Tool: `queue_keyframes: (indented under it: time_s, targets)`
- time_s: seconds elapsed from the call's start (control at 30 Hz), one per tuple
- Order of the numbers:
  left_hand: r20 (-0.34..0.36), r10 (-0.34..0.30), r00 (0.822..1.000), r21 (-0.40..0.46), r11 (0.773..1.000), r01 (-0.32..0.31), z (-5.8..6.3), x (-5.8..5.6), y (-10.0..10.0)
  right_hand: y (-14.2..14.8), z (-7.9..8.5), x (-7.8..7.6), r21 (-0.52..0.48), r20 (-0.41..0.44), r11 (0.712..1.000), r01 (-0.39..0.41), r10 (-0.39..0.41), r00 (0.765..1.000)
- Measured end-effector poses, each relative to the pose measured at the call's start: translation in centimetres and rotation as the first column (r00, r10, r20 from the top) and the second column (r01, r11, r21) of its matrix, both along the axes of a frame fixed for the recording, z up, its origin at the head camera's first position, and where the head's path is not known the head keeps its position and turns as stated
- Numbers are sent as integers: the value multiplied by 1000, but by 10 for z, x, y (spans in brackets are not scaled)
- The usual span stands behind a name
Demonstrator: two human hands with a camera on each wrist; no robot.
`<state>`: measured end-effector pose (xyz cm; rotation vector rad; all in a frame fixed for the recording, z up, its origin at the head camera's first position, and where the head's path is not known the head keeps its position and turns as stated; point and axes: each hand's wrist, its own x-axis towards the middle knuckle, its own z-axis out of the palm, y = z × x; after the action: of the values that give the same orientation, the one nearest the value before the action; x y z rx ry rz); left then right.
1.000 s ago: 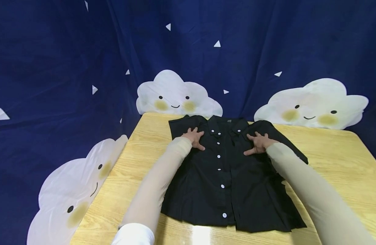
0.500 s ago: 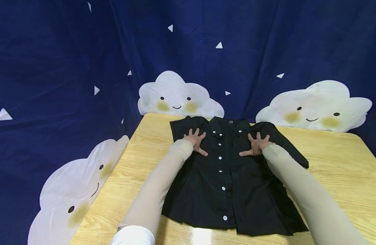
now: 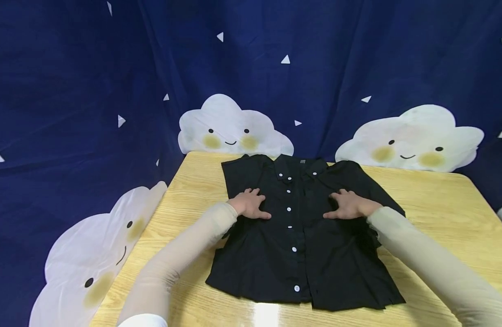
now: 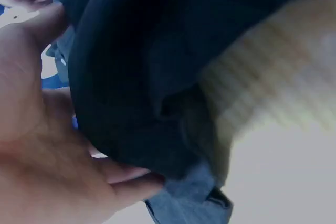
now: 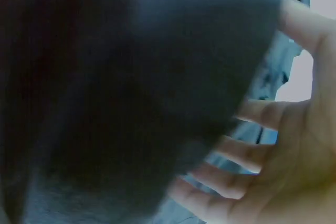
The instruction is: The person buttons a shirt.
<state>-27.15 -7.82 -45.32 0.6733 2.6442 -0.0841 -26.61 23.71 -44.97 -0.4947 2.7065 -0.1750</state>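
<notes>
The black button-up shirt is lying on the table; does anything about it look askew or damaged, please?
The black button-up shirt looks slightly askew: its hem steps at the front opening, the two halves not lining up. No tear stands out.

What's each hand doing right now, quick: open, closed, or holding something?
Left hand: open, resting on the black, collared, button-up cloth shirt.
Right hand: open, resting on the same shirt's other side.

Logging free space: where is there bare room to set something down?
The pale wooden tabletop is bare between black cloth shirt, beige right sleeve and right edge; a smaller patch lies between shirt, beige left sleeve and left edge. Crowded: centre, left hand and right hand over shirt.
</notes>
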Motion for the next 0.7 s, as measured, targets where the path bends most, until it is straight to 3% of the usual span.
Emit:
queue_keyframes:
  time_s: [0.13,0.27,0.4,0.47,0.6,0.7]
  targets:
    - [4,-1,1000,-73,997,1,-3,9,0,4,-6,7,49,29,999,-1,0,1000]
    - [5,-6,1000,-59,998,7,-6,9,-1,6,-9,9,40,42,999,5,-7,999]
    - [22,-27,999,27,999,26,-9,7,-7,9,-11,12,-7,37,1000,8,-8,999]
    - [25,-32,999,108,994,30,-10,9,-13,13,-11,15,-87,6,996,-7,8,1000]
    - [30,-36,999,252,967,27,-9,22,-28,25,-8,26,-258,-6,963,-78,79,997]
    - [51,-54,997,263,964,39,-7,34,-37,34,-4,38,-297,65,949,-108,133,989]
